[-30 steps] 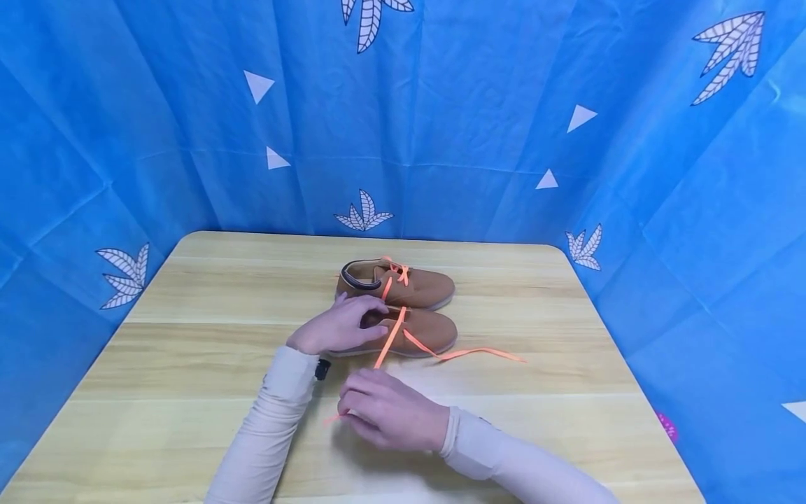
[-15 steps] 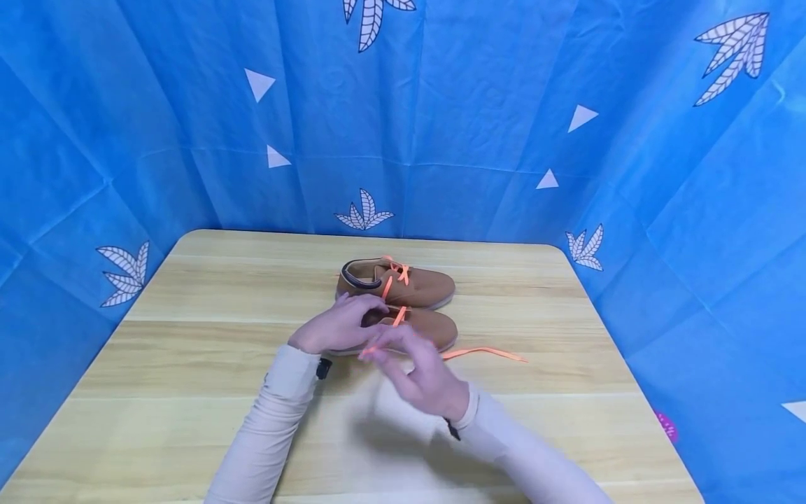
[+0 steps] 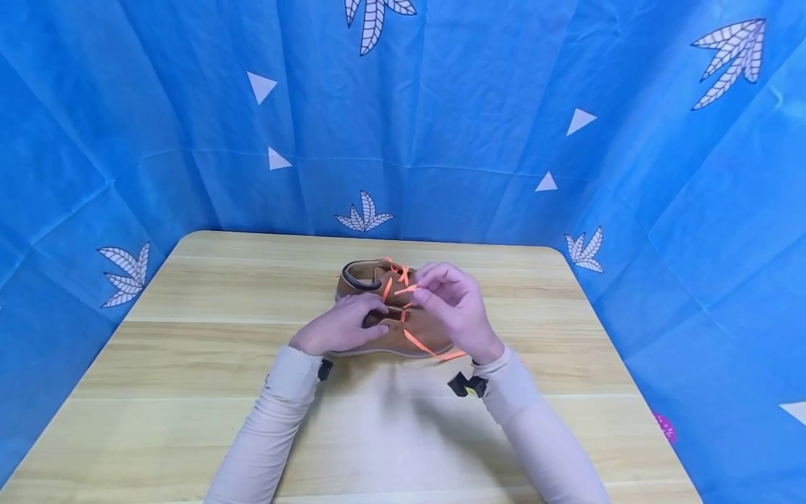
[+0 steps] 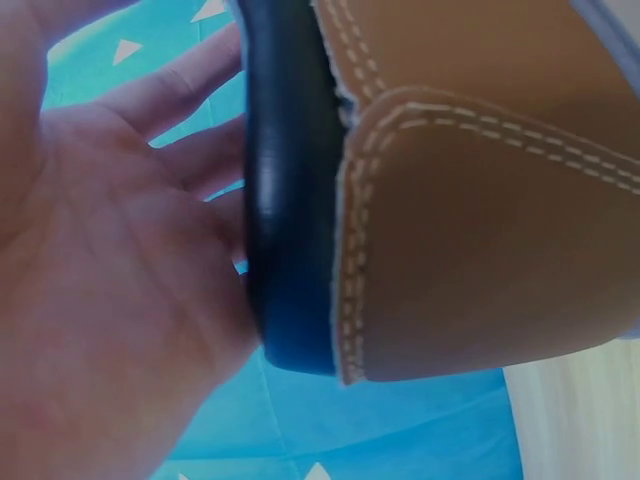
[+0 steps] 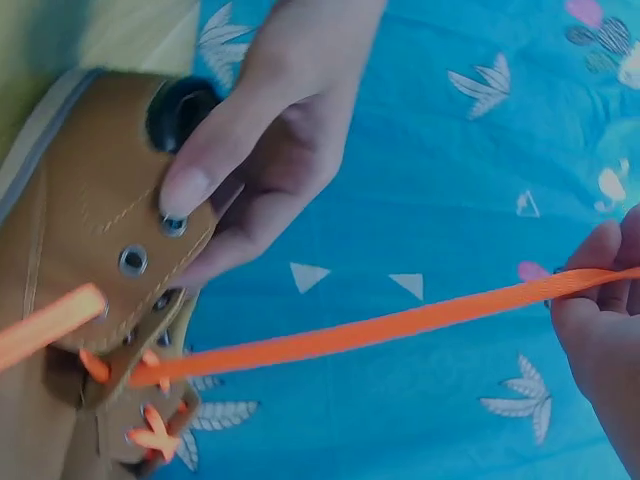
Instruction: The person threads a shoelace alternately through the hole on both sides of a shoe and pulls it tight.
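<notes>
Head view: we see a near shoe (image 3: pixel 393 341) and a far shoe (image 3: pixel 367 292), both brown, side by side on the wood-grain table (image 3: pixel 189 350) with their toes to the right. The left hand (image 3: pixel 343 325) lies over the heel end of the near shoe, its grip pinching the lacing flap (image 5: pixel 105 210): in the right wrist view, we see the thumb (image 5: pixel 205 160) beside a metal eyelet (image 5: pixel 134 260) and a finger partly behind the flap. In the left wrist view, the palm faces the dark collar (image 4: pixel 290 200). The right hand (image 3: pixel 456 301) is raised over the shoes, towards their toes, its grip pinching an orange lace (image 5: pixel 350 333) that stretches straight from the near shoe. A second orange strand (image 3: pixel 418 342) trails from that shoe to the right. At the far side, we see a blue curtain (image 3: pixel 472 105) printed with white leaves and triangles.
</notes>
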### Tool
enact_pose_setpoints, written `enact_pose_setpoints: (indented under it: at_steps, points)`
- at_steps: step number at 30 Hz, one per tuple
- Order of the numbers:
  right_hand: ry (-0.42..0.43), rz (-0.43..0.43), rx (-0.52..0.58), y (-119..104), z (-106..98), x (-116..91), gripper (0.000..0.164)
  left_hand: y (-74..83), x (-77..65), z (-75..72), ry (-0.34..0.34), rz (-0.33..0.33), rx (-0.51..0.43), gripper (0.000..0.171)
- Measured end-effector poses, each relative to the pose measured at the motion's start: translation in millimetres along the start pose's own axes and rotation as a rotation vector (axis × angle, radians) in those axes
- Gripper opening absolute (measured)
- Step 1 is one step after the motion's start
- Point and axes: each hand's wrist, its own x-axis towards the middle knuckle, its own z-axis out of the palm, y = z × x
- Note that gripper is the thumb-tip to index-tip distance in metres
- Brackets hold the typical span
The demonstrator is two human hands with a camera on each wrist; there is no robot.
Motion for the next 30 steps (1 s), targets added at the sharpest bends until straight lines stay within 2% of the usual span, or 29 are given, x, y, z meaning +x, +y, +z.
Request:
enact_pose_setpoints:
  at_steps: [4,7,12,16,19,22,24,30]
  points:
    - [-0.021,0.037,0.048,-2,-4,2,0.02,4.4,-1.8,-2.2,0.017,-0.024,-0.005,0.037]
    - [-0.053,0.066,-0.004,-6,-7,4,0.019,7.4,-3.6,-4.9,0.046,-0.046,-0.021,0.037]
    - [-0.161,0.125,-0.167,-15,-9,5,0.019,10.6,-5.2,-8.1,0.071,-0.033,-0.042,0.03]
    - [-0.29,0.135,-0.361,-20,-8,4,0.017,12.1,-3.7,-6.3,0.055,-0.01,-0.049,0.025]
    - [-0.349,0.156,-0.494,-20,-5,0,0.014,12.4,-1.4,-3.0,0.045,-0.002,-0.039,0.025]
    - [-0.358,0.183,-0.525,-20,-3,-3,0.01,12.9,0.9,0.9,0.033,-0.005,-0.036,0.027]
    - [-0.338,0.192,-0.482,-22,-2,-3,0.008,13.4,2.5,3.4,0.036,-0.002,-0.028,0.025]
    - [-0.219,0.173,-0.362,-26,-2,5,0.008,16.4,4.9,9.1,0.164,0.005,0.083,0.03]
